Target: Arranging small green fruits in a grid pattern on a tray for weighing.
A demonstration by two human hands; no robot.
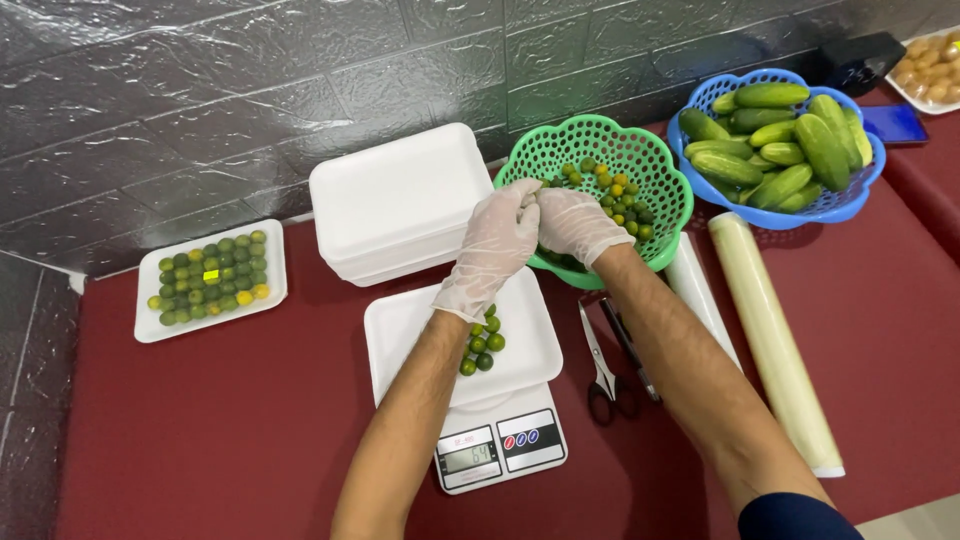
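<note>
At six o'clock, nearest the near edge of the red desk, a white kitchen scale carries a white foam tray with a few small green limes on it. The scale's front has a grey display panel and a dark panel with round buttons. Bare red surface lies open at seven and eight o'clock, and again at four o'clock by the right edge. Scissors lie just right of the scale, close to the right forearm.

Above the tray, both gloved hands meet at the near rim of the green basket, at twelve o'clock. The left hand has its fingers curled together at the rim; whether they pinch a lime I cannot tell. The right hand dips into the basket, its fingers bunched and closed among the small limes in the basket; what they grip is hidden.

A roll of clear film runs along the desk from two towards four o'clock, bounding the room on the right. At eleven o'clock a stack of white foam trays stands by the wall. At nine o'clock a filled tray of limes bears a small yellow sticker. Farthest off, at one o'clock, a blue basket holds cucumbers.
</note>
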